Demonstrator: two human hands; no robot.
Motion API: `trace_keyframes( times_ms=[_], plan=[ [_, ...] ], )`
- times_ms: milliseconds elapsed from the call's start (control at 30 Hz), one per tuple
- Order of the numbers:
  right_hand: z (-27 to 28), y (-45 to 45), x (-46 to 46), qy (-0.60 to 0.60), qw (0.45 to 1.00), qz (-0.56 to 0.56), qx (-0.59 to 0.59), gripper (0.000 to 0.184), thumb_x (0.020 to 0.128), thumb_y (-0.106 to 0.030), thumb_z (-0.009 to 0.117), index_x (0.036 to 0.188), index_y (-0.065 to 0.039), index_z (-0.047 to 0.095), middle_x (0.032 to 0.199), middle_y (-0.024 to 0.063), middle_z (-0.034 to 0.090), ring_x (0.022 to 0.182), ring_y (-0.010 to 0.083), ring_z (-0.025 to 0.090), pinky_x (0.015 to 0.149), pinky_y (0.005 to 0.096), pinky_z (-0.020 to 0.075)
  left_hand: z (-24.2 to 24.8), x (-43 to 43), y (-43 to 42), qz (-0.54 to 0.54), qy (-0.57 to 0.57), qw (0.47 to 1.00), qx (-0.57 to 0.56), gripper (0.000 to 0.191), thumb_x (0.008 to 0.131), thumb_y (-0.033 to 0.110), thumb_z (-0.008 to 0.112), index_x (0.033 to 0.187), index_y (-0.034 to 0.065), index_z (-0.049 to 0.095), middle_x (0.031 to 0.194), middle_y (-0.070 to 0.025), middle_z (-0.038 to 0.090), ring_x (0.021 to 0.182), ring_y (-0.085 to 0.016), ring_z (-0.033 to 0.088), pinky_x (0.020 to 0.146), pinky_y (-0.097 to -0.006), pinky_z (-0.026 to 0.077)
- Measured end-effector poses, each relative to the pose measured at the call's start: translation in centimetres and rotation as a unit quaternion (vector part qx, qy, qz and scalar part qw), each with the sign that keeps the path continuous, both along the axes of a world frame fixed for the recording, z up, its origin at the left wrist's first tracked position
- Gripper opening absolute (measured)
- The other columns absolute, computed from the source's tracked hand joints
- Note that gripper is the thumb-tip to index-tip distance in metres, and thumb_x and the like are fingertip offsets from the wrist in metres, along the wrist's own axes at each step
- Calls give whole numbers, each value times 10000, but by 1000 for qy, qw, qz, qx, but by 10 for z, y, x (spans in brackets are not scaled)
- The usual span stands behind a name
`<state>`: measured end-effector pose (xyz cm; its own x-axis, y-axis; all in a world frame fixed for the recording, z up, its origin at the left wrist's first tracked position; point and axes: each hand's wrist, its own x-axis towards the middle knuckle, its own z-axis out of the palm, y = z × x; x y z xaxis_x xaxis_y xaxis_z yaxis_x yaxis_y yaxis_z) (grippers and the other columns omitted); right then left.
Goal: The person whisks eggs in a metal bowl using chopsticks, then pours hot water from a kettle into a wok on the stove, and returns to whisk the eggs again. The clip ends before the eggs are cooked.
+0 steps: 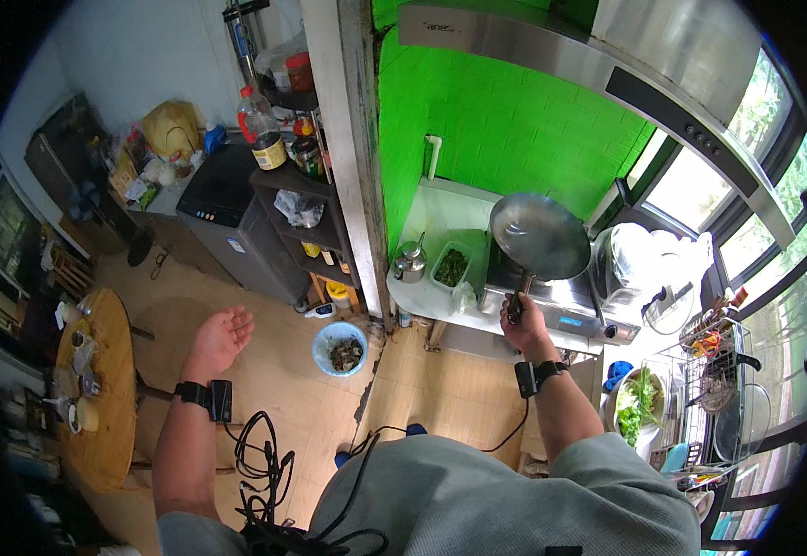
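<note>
My right hand (527,324) grips the dark handle of a wok (541,236). The wok is tilted over the gas stove (570,295), and its inside looks bare and shiny. My left hand (224,338) is held out over the floor with its fingers apart and nothing in it. Left of the stove, a plastic container of chopped dark greens (450,267) stands on the white counter (438,205). Beside it is a metal oil pot (411,262). A small clear plastic bag (464,297) lies by the container.
A range hood (626,83) hangs above the stove. At right are a bowl of leafy vegetables (636,406), a wire dish rack (713,361) and a glass lid (669,309). A blue waste bin (339,349) stands on the floor. Black cables (264,459) hang near my left arm.
</note>
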<state>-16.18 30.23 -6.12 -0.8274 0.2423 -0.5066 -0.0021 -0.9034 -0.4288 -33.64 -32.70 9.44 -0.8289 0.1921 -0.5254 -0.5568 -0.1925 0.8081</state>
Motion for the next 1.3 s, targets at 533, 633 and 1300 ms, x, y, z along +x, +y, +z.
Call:
trace_keyframes(
  times_ms=[533,633,1300],
  plan=[
    [-31,17,41,-10,999,-14,39,367,1025,-396,505,1190,-68,497,894,93,628,784,225,610,708,359,538,25,14,19,-10,8,1000,-16,268,978,229,536,1187,75,605,1122,-88,642,1026,-245,591,949,-385,464],
    [-70,44,82,-124,989,-41,64,268,1032,-348,477,1117,-94,502,845,67,621,706,217,600,647,347,533,22,15,22,-28,9,1000,-11,269,986,242,529,1188,79,599,1142,-77,649,1054,-243,597,945,-379,462],
    [8,8,26,-46,979,171,100,221,988,-336,629,946,-121,600,775,8,640,526,85,484,444,213,399,12,19,67,-36,-5,999,-34,269,988,248,541,1186,81,613,1128,-74,649,1029,-239,604,925,-381,479]
  ],
)
